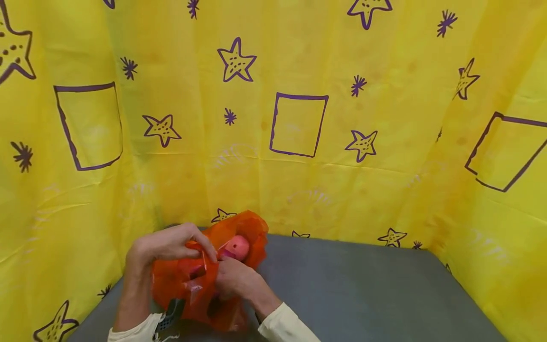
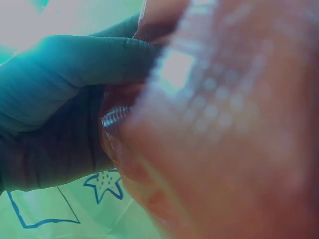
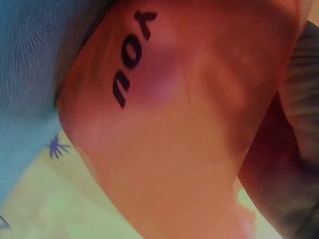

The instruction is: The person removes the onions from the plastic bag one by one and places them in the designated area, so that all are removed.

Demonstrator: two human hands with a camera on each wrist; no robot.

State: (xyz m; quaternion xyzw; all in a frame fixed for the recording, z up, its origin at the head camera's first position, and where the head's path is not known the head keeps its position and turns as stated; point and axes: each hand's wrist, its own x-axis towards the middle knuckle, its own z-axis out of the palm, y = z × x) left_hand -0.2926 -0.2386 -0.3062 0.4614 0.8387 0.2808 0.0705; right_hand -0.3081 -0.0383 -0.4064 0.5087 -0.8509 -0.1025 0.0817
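Holding: both hands hold an orange bag (image 1: 201, 280) at the near left part of the grey desk (image 1: 363, 285).
Left hand (image 1: 166, 244): fingers curl over the bag's top edge and pinch it.
Right hand (image 1: 235, 280): fingers grip the bag's front, just under the opening.
Pink ball (image 1: 236, 247): it peeks out of the bag's open mouth; it may be a toy, the view is too small to tell.
Feel: the bag looks thin, soft, crinkly and light, and could tear.
Best grip: the rim by the opening.
Room: the desk is open to the right; the yellow star cloth (image 1: 299, 142) stands close behind and on the left.
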